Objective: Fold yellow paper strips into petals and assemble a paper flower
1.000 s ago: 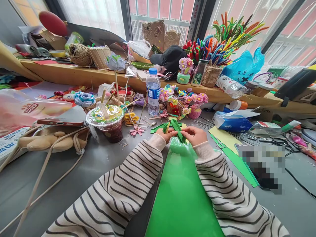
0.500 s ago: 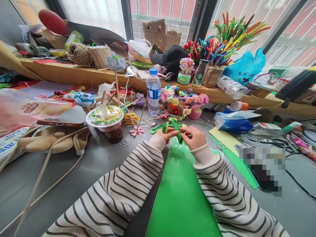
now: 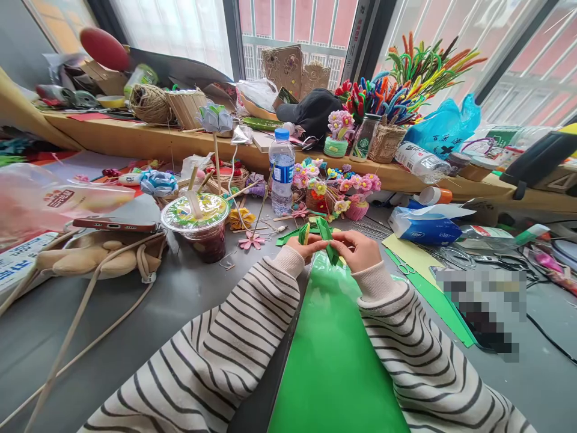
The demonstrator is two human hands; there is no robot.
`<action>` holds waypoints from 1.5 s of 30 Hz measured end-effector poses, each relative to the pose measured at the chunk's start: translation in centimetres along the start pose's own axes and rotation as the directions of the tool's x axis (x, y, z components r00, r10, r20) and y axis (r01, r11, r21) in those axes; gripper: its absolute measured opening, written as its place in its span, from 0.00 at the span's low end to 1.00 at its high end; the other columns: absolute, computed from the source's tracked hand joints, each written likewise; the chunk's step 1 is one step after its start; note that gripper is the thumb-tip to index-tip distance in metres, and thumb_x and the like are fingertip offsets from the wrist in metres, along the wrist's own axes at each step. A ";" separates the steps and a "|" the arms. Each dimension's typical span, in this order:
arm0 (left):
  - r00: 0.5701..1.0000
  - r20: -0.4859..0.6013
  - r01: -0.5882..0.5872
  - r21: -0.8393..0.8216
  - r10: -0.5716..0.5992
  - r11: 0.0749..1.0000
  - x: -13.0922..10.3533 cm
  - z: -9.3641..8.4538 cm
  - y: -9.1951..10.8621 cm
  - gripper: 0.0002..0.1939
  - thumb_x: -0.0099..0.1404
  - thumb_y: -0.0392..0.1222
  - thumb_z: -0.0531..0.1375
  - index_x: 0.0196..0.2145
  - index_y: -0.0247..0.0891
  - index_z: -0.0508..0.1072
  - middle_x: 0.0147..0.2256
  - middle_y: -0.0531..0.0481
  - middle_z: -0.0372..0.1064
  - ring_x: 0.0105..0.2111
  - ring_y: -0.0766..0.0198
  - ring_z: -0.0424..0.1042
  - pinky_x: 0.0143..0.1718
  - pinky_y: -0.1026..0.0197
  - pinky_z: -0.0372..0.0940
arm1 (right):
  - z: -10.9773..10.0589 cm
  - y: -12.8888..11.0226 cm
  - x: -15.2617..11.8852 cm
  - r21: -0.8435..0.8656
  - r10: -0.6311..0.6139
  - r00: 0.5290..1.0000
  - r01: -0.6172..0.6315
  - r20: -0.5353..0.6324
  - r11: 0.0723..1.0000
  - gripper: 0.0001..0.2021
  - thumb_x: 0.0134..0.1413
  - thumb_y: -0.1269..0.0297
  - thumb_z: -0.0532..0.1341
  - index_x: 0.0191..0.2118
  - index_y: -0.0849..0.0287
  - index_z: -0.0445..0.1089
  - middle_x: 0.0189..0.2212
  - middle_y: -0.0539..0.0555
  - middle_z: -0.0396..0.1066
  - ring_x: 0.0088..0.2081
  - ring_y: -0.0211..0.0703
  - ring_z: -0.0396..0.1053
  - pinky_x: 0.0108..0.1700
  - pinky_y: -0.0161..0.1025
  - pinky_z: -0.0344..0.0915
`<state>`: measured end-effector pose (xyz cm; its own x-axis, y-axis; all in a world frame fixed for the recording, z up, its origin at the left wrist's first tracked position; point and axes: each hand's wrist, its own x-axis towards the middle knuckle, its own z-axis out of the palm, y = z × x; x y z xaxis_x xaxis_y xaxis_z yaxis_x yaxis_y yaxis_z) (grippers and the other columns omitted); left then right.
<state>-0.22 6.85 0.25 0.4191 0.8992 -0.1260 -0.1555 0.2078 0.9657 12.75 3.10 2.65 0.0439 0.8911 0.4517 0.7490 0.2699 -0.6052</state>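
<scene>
A narrow folded green paper piece [image 3: 325,237] is pinched between both hands, above the far end of a large glossy green sheet [image 3: 336,355]. My left hand [image 3: 306,248] has its fingers closed on it, and yellow-and-green folded strips [image 3: 304,233] stick up from the same hand. My right hand [image 3: 358,249] grips the piece from the right with thumb and fingertips. Another flat green paper piece [image 3: 286,237] shows just beyond my left hand. The fingertips of the two hands nearly meet.
A lidded cup [image 3: 198,225] stands on the grey table [image 3: 189,319], left of my hands. Behind are a water bottle [image 3: 282,174] and crocheted flowers [image 3: 322,183]. To the right lie small scissors [image 3: 406,266], a blue tissue pack [image 3: 424,227] and a blurred-out phone [image 3: 482,307].
The view has shifted slightly. Both hands keep their hold on the green piece, with my right hand's fingers moved a little along it.
</scene>
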 end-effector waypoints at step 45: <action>0.998 -0.016 -0.064 0.145 0.067 0.987 -0.8 0.5 0.8 0.13 0.37 0.43 0.64 0.22 0.32 0.72 0.09 0.57 0.54 0.14 0.73 0.54 0.16 0.68 0.47 | -0.5 0.1 0.0 0.150 0.148 0.982 -0.165 0.117 0.975 0.13 0.40 0.57 0.57 0.24 0.64 0.69 0.23 0.53 0.63 0.23 0.36 0.63 0.24 0.33 0.61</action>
<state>-0.21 6.11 1.25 0.3932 0.9171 -0.0650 -0.0503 0.0921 0.9945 13.15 2.94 2.97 0.0772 0.9577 0.2772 0.6237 0.1706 -0.7628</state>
